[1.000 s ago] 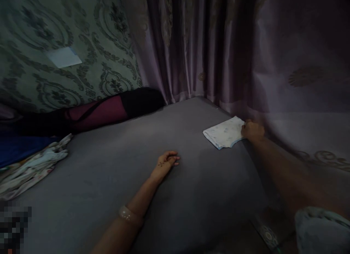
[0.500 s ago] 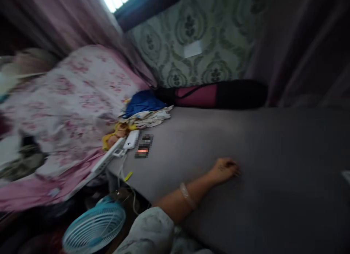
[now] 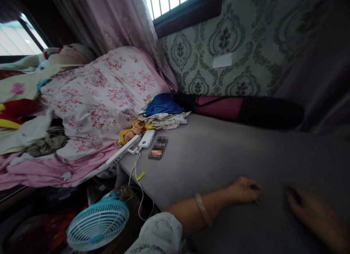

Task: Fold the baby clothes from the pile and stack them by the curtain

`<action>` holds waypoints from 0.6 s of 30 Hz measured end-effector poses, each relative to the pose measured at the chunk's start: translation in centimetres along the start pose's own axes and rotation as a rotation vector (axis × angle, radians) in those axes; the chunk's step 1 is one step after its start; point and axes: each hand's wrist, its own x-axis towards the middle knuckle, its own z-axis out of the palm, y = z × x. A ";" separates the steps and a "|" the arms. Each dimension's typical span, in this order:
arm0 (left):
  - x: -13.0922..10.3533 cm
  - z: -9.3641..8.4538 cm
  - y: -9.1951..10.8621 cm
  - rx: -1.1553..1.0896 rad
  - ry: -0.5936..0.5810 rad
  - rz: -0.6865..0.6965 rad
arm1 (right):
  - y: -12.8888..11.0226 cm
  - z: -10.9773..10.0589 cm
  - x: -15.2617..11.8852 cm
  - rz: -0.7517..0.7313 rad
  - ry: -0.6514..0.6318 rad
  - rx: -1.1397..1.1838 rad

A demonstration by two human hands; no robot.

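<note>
Operator: What was the position of the hands?

Technician: The left hand [image 3: 243, 190] was low over the grey bench [image 3: 207, 155], with a pale bracelet [image 3: 201, 206] on its wrist. The right hand [image 3: 311, 208] was at the lower right, near the left hand but apart from it.

Operator: State the condition of the fingers.

Technician: The left fingers [image 3: 256, 192] were loosely curled, with a narrow opening. The right hand was blurred, so its finger opening and any contents could not be determined. Contact between either hand and the bench could not be confirmed.

Operator: Where was the nearest article?

Technician: The long black and maroon bag [image 3: 262, 111] lay along the far edge of the bench, beyond both hands and against the patterned wall [image 3: 197, 46].

Operator: List the articles at the left end.

Technician: A blue cloth [image 3: 164, 104] lay on patterned fabric [image 3: 169, 121], beside the bag's left end. Nearer the viewer were a white power bank [image 3: 147, 138], a pixelated item [image 3: 158, 148] and a white power strip [image 3: 123, 151]. A white cable [image 3: 141, 197] hung over the bench edge, beside a yellow tag [image 3: 141, 176].

Operator: And the surroundings?

Technician: A blue fan [image 3: 98, 223] stood below the strip. Floral bedding [image 3: 109, 89] was spread at the left, below a barred window [image 3: 175, 2] and a pink curtain [image 3: 128, 24].
</note>
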 end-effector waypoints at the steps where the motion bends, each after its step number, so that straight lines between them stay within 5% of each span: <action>1: 0.0 -0.5 0.0 -0.014 -0.008 -0.033 | -0.8 1.2 0.3 -0.023 -0.026 -0.007; 4: -0.9 -3.5 1.2 -0.034 -0.018 -0.101 | -3.7 3.0 1.1 -0.080 -0.114 -0.032; 7: -2.6 -9.0 3.9 0.032 0.149 -0.081 | -6.7 3.7 1.4 -0.146 -0.175 -0.055; 14: -8.6 -24.5 12.0 0.045 0.901 0.103 | -10.3 6.3 1.4 -0.207 -0.141 -0.088; 18: -12.6 -31.9 15.0 0.071 1.208 0.167 | -10.6 7.2 1.1 -0.183 -0.083 -0.124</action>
